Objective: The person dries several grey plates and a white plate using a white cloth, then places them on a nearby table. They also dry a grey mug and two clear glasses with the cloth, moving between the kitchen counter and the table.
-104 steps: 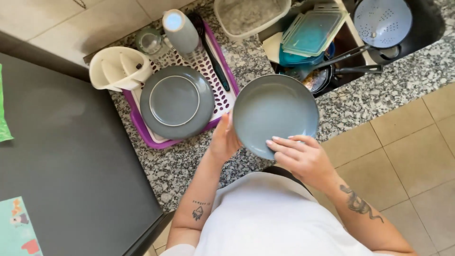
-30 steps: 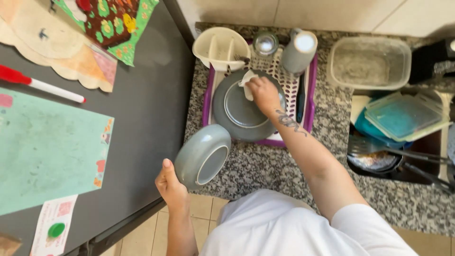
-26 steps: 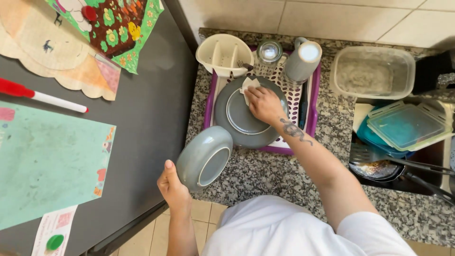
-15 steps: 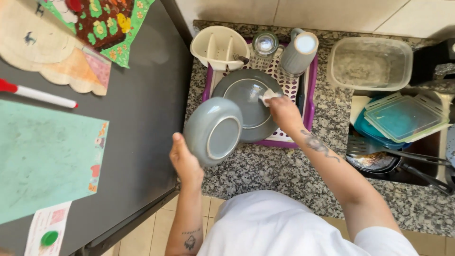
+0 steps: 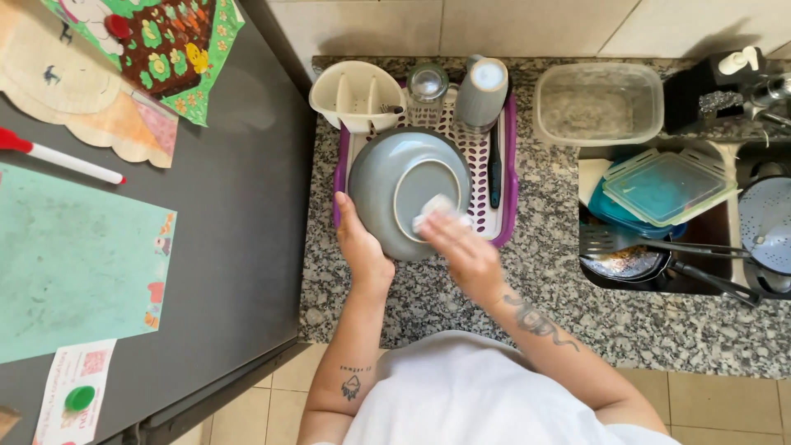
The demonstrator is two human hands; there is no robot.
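1. Head view, looking straight down: my left hand [image 5: 361, 247] grips the lower-left rim of a grey bowl [image 5: 409, 191], thumb up along the edge, fingers hidden behind it.
2. Bowl is held tilted with its underside facing up at me, foot ring visible, over the purple dish rack [image 5: 504, 177] on the speckled granite counter [image 5: 568, 313].
3. My right hand [image 5: 463, 247] is closed on a small white cloth [image 5: 435, 206], fingertips pressing it onto the bowl's base inside the foot ring.
4. Left forearm comes up almost vertical from my body, wrist bent slightly inward; small tattoo near the elbow.
5. Right forearm runs diagonally from lower right, tattoo on its upper side, wrist flexed toward the bowl.
6. Bowl covers most of the rack's front; can't tell if a plate lies beneath it, it's hidden.
7. At the rack's back: cream cutlery holder [image 5: 356, 95], clear glass [image 5: 428, 82] upside down, grey tumbler [image 5: 482, 91] beside it.
8. Dark-handled knife [image 5: 494, 169] lies on the rack just right of the bowl.
9. Clear plastic container [image 5: 597, 103] sits on the counter right of the rack.
10. Sink [image 5: 733, 231] on the right holds a teal-lidded box [image 5: 669, 185], a pan [image 5: 626, 264] and a white colander [image 5: 768, 222].
11. Dark fridge top [image 5: 239, 231] on my left carries a green paper sheet [image 5: 78, 264] and a red-capped marker [image 5: 58, 155].
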